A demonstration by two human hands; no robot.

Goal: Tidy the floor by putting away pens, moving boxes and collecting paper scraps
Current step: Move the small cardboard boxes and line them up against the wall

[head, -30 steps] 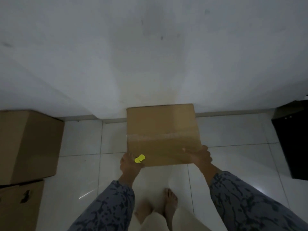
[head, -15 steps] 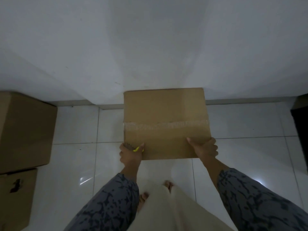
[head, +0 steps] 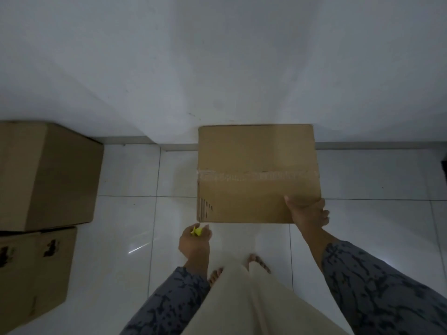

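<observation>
A taped brown cardboard box (head: 256, 170) stands on the white tiled floor with its far edge against the wall. My right hand (head: 308, 210) grips its near right corner, thumb on top. My left hand (head: 194, 243) is off the box, just below its near left corner, fingers curled around yellow paper scraps (head: 196, 231).
Two more cardboard boxes stand at the left: a large one (head: 46, 175) by the wall and another (head: 31, 274) in front of it. A dark object (head: 444, 165) shows at the right edge. My bare feet (head: 258, 262) are on the tiles below the box.
My left hand has let go of the box's near left corner and drawn back with the yellow scraps. The right hand keeps its hold on the box.
</observation>
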